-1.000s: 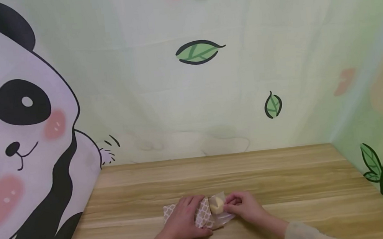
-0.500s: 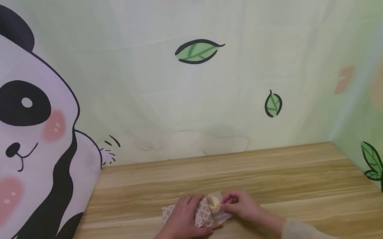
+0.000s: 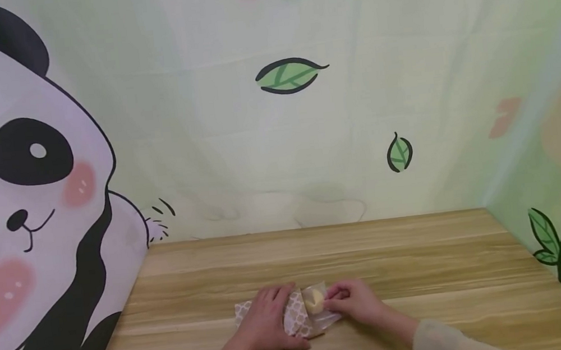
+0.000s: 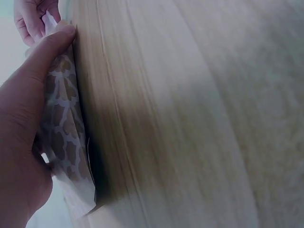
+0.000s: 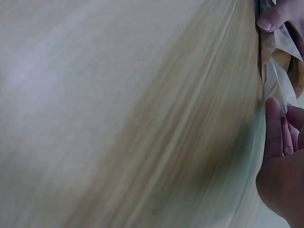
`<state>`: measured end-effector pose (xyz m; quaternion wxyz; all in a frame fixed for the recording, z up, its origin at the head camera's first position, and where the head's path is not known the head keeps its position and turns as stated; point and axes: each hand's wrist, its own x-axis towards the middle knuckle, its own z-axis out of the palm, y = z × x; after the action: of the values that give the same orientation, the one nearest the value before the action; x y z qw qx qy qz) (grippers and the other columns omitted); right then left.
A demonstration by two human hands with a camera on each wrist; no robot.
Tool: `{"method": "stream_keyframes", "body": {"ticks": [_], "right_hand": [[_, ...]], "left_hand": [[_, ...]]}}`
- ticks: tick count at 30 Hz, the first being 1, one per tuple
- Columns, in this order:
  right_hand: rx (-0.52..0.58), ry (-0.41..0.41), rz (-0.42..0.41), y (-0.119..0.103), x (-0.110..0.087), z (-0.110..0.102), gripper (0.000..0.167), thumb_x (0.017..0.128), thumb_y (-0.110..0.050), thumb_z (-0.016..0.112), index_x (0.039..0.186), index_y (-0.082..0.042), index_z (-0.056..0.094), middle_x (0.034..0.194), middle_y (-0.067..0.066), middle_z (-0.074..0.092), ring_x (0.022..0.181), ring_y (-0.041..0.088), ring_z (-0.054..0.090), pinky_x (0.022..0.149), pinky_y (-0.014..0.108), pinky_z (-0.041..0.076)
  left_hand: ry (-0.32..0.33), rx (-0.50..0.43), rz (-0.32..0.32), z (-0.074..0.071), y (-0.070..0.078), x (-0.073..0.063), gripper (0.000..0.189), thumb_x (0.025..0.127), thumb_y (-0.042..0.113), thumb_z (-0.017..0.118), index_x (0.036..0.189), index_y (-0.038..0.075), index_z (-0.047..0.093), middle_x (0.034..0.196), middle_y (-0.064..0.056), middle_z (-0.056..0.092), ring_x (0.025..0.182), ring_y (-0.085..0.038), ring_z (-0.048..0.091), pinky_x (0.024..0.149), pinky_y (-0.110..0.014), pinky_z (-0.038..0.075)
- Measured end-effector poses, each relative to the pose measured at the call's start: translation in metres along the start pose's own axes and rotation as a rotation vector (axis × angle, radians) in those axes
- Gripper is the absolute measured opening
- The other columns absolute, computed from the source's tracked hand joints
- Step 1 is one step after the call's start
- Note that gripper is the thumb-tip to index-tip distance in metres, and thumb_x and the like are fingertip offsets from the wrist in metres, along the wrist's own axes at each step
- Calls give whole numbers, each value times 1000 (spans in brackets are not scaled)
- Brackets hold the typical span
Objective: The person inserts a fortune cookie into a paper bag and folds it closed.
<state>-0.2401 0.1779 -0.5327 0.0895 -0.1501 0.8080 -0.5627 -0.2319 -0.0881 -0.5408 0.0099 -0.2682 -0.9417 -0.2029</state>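
On the table lies a flat paper bag point(image 3: 296, 314) with a brown-and-white lattice pattern. A clear, crinkled wrapper point(image 3: 325, 320) sticks out at its right end, with a pale yellow, rounded piece point(image 3: 314, 301) in it; its kind cannot be told. My left hand point(image 3: 269, 320) grips the bag from above, fingers over the far side and thumb along the near edge. With thumb and fingertips, my right hand point(image 3: 354, 301) pinches the wrapper's right edge. In the right wrist view the wrapper point(image 5: 278, 88) runs from the left thumb to the right fingertips. The left palm hides part of the bag.
The wood-grain table point(image 3: 394, 248) stretches away behind both hands. A pale green cloth backdrop point(image 3: 237, 145) with a printed panda point(image 3: 46, 220) and leaves stands along its back and sides.
The wrapper, yellow piece and right hand have shifted slightly left, nearer the bag. The left hand and bag have also slid a little left; both grips stay the same.
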Motion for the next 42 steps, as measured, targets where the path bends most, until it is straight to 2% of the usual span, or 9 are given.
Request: {"method": "stream_keyframes", "body": {"ticks": [8,15,24,29,37,42], "right_hand": [[3,14,37,-3,3,4,20,92,-6,81,104,8,74,86,8,76,78,13,67,66,18,54],[-10,-21,-13,0,9,9,18,92,-5,80,102,8,74,87,11,77,77,10,68,66,17,55],[-33,-13,-16,-3,8,7,16,92,-5,80,101,7,74,86,9,76,75,8,67,66,19,56],[-69,-15,-40,-10,8,7,16,91,-6,82,99,6,75,86,11,77,75,9,69,66,18,56],[28,-30,-73,-7,13,27,15,92,-3,80,99,10,75,85,14,78,73,5,68,64,17,56],[69,-60,-57,-6,8,24,18,95,-3,77,105,12,74,91,16,79,79,10,72,67,20,59]], "left_hand": [[25,-52,-9,3,-2,-1,120,65,64,93,160,10,44,146,-12,57,139,-33,51,120,-56,41],[65,-41,36,2,-2,-1,116,65,62,94,157,9,48,140,-11,60,132,-31,55,115,-54,47],[19,-18,41,2,-1,-2,121,63,61,95,160,10,45,142,-9,57,136,-29,51,121,-52,41],[18,-25,33,1,-1,-2,118,64,59,94,159,10,45,142,-9,57,136,-30,51,121,-54,40],[69,-20,56,4,2,1,113,65,59,93,156,9,49,138,-10,59,131,-29,54,117,-52,44],[75,-26,54,4,3,2,113,65,59,94,156,10,48,139,-9,59,133,-29,54,117,-52,45]]}}
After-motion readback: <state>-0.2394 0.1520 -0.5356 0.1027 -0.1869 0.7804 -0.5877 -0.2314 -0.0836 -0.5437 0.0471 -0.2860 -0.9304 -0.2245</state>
